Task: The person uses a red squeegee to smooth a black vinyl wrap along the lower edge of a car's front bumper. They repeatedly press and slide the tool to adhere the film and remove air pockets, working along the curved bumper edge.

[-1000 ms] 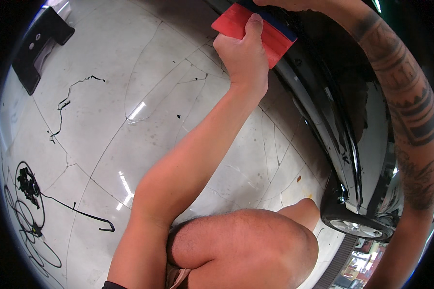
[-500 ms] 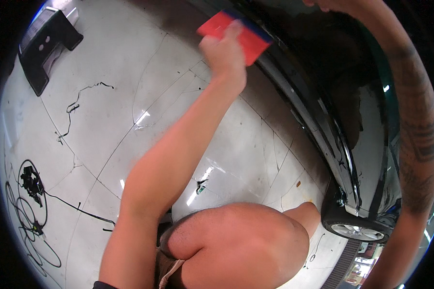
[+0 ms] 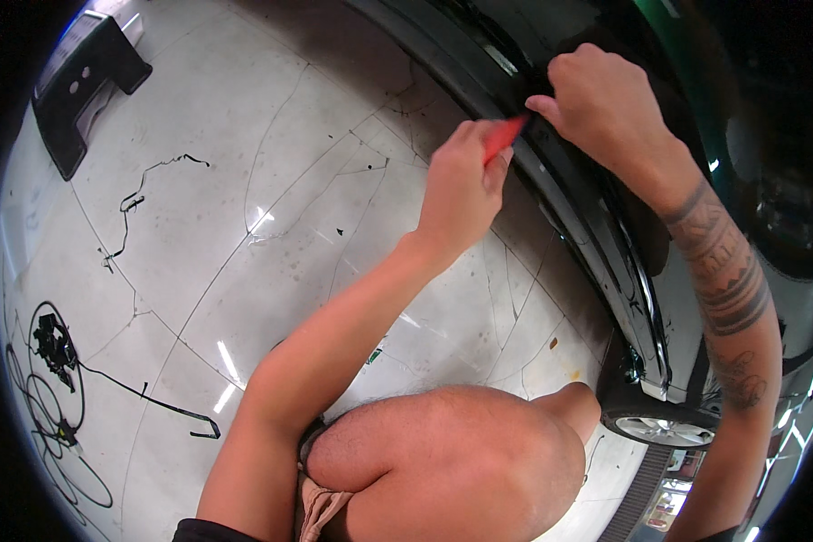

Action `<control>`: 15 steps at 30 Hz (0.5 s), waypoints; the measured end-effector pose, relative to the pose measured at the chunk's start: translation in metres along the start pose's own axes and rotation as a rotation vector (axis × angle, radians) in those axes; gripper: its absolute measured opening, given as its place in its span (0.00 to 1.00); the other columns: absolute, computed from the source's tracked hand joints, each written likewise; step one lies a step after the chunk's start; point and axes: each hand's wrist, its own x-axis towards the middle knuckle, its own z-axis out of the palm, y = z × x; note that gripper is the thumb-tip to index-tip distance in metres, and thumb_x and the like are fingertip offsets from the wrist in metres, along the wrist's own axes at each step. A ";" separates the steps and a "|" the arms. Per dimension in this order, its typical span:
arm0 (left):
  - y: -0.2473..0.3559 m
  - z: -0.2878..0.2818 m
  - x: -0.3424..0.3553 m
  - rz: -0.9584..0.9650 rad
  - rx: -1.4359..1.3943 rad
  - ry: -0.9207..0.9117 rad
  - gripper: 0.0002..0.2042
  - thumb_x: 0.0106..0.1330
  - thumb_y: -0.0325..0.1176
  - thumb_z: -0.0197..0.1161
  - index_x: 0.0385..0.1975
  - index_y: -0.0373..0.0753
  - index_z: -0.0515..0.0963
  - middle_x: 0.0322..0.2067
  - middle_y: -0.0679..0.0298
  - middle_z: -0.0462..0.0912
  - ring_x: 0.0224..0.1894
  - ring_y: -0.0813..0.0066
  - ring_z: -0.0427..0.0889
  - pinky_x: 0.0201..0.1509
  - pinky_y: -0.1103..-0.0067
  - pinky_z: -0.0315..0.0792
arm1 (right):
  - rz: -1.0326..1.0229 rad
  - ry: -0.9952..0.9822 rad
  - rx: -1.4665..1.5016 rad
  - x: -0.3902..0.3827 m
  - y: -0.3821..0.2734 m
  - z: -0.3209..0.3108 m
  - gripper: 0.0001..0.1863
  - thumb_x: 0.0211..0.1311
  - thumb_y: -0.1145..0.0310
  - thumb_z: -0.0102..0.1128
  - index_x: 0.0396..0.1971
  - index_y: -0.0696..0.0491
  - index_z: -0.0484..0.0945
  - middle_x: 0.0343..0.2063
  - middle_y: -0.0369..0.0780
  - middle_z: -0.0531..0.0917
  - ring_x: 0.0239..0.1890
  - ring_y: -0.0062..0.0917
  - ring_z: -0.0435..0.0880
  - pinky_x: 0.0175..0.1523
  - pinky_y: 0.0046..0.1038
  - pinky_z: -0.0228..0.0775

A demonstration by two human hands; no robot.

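My left hand (image 3: 461,185) grips a flat red squeegee (image 3: 503,138) with a dark blue edge. That edge meets the lower trim (image 3: 596,230) of a dark, glossy car (image 3: 763,172), and the squeegee is seen nearly edge-on. Just up and to the right, my right hand (image 3: 605,101) rests against the car body with its fingers curled under and its thumb pointing toward the squeegee. Whatever those fingers hold, if anything, is hidden beneath the hand.
The car's wheel (image 3: 664,426) stands at the lower right, by my bent leg (image 3: 461,452). Pale cracked floor tiles (image 3: 244,298) spread to the left. On them lie a coiled black cable (image 3: 54,348), a thin dark strip (image 3: 135,200) and a black panel (image 3: 81,86).
My left hand has brought the squeegee down and right against the trim, turning it from face-on to edge-on. My right hand has come down from the top edge onto the car beside it.
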 end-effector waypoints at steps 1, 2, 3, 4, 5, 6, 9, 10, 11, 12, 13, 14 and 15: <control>-0.002 0.002 0.002 -0.124 -0.158 0.034 0.08 0.64 0.24 0.63 0.42 0.34 0.79 0.36 0.52 0.82 0.38 0.52 0.82 0.43 0.69 0.75 | -0.011 0.003 -0.012 0.001 -0.003 0.002 0.05 0.54 0.72 0.64 0.26 0.56 0.86 0.27 0.48 0.86 0.30 0.42 0.88 0.34 0.36 0.82; -0.003 0.000 0.006 -0.115 -0.174 0.064 0.08 0.65 0.25 0.63 0.41 0.33 0.78 0.35 0.51 0.83 0.37 0.51 0.82 0.42 0.69 0.74 | -0.018 0.027 -0.019 0.003 -0.005 0.006 0.05 0.54 0.72 0.63 0.26 0.56 0.85 0.27 0.48 0.86 0.30 0.42 0.88 0.34 0.36 0.82; -0.002 -0.004 0.013 -0.107 -0.189 0.092 0.07 0.65 0.26 0.63 0.41 0.32 0.78 0.34 0.50 0.83 0.36 0.50 0.82 0.42 0.68 0.74 | -0.024 0.050 -0.025 0.005 -0.004 0.010 0.04 0.54 0.73 0.63 0.25 0.56 0.85 0.27 0.47 0.86 0.30 0.42 0.88 0.35 0.37 0.82; 0.000 -0.007 0.019 -0.099 -0.205 0.120 0.07 0.66 0.26 0.63 0.40 0.31 0.78 0.33 0.49 0.83 0.35 0.49 0.82 0.41 0.68 0.74 | -0.031 0.072 -0.031 0.006 -0.005 0.013 0.04 0.54 0.73 0.63 0.25 0.56 0.85 0.27 0.47 0.86 0.30 0.42 0.88 0.35 0.37 0.82; 0.004 -0.013 0.027 -0.071 -0.127 0.116 0.07 0.64 0.24 0.64 0.40 0.33 0.79 0.34 0.53 0.83 0.36 0.51 0.81 0.41 0.70 0.75 | 0.015 0.059 0.011 0.007 -0.008 0.011 0.04 0.54 0.74 0.62 0.25 0.57 0.84 0.27 0.48 0.85 0.32 0.43 0.88 0.36 0.38 0.82; -0.002 -0.017 0.034 0.083 -0.036 0.128 0.07 0.62 0.24 0.64 0.40 0.35 0.80 0.35 0.55 0.83 0.37 0.54 0.81 0.42 0.70 0.74 | 0.014 0.080 0.057 0.010 -0.008 0.013 0.04 0.54 0.74 0.62 0.26 0.57 0.84 0.28 0.49 0.85 0.32 0.44 0.87 0.37 0.39 0.82; -0.007 -0.023 0.042 0.443 0.279 0.062 0.11 0.58 0.26 0.64 0.42 0.41 0.82 0.38 0.61 0.82 0.41 0.62 0.81 0.46 0.70 0.73 | 0.012 0.110 0.176 0.008 0.006 0.023 0.05 0.56 0.76 0.59 0.28 0.59 0.82 0.31 0.51 0.85 0.34 0.45 0.86 0.39 0.41 0.81; -0.006 -0.025 0.034 0.500 0.422 -0.019 0.14 0.57 0.26 0.65 0.43 0.43 0.82 0.40 0.63 0.82 0.43 0.65 0.81 0.48 0.70 0.72 | 0.000 0.113 0.170 0.005 0.009 0.025 0.05 0.56 0.76 0.59 0.28 0.59 0.83 0.31 0.51 0.85 0.35 0.44 0.86 0.40 0.40 0.81; -0.003 -0.029 0.029 0.559 0.575 -0.099 0.16 0.55 0.27 0.65 0.45 0.46 0.83 0.42 0.65 0.82 0.45 0.68 0.81 0.51 0.70 0.71 | -0.014 0.125 0.169 0.005 0.011 0.027 0.05 0.56 0.76 0.59 0.29 0.59 0.83 0.31 0.51 0.85 0.36 0.43 0.86 0.41 0.40 0.81; -0.003 -0.028 0.019 0.609 0.593 -0.122 0.17 0.55 0.28 0.65 0.46 0.47 0.82 0.43 0.66 0.81 0.46 0.68 0.80 0.52 0.70 0.70 | -0.031 0.140 0.170 0.007 0.010 0.028 0.05 0.56 0.76 0.59 0.30 0.59 0.84 0.31 0.50 0.85 0.37 0.43 0.87 0.42 0.39 0.81; -0.004 -0.019 0.008 0.659 0.609 -0.146 0.18 0.54 0.30 0.66 0.47 0.49 0.82 0.44 0.67 0.80 0.47 0.69 0.79 0.54 0.69 0.69 | -0.005 0.116 0.170 0.007 0.008 0.027 0.06 0.56 0.76 0.60 0.31 0.59 0.84 0.32 0.50 0.85 0.38 0.42 0.87 0.43 0.39 0.81; -0.005 -0.013 0.003 0.708 0.636 -0.166 0.20 0.54 0.31 0.66 0.49 0.50 0.81 0.45 0.68 0.79 0.48 0.70 0.78 0.55 0.68 0.67 | 0.015 0.101 0.174 0.009 0.004 0.023 0.06 0.55 0.75 0.60 0.31 0.58 0.85 0.32 0.49 0.85 0.39 0.41 0.87 0.44 0.38 0.81; 0.000 -0.004 -0.001 0.718 0.611 -0.136 0.20 0.54 0.31 0.66 0.50 0.50 0.80 0.48 0.69 0.77 0.48 0.68 0.77 0.54 0.67 0.67 | 0.039 0.070 0.177 0.007 0.002 0.021 0.07 0.54 0.75 0.61 0.32 0.58 0.85 0.32 0.49 0.86 0.40 0.41 0.87 0.46 0.37 0.81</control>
